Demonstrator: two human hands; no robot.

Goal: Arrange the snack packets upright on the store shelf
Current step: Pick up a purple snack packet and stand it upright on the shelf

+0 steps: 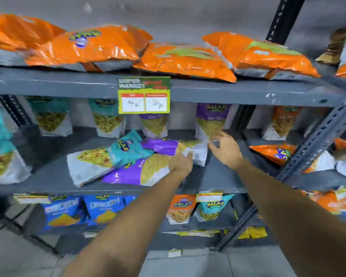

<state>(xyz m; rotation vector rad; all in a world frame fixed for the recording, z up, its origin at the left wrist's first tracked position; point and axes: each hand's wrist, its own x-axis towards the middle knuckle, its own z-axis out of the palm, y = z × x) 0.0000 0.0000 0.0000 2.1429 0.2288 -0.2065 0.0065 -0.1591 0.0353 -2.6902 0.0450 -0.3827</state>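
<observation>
The snack packets [140, 172] are glossy, crinkled plastic film. The shelf [248, 92] is matt grey painted metal, chipped in spots. Its price tag [144, 95] looks like paper.

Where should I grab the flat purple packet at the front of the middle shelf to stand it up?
Judging by its pose, take the purple packet by its purple end, at the left. It lies flat, its clear end under the left hand and a teal packet overlapping its far edge. Come from the shelf's front, where its near edge is free, and pivot it upright.

Purple and teal snack packets [128, 164] flat, overlapping, mid-shelf [48, 182]; others upright behind
</observation>
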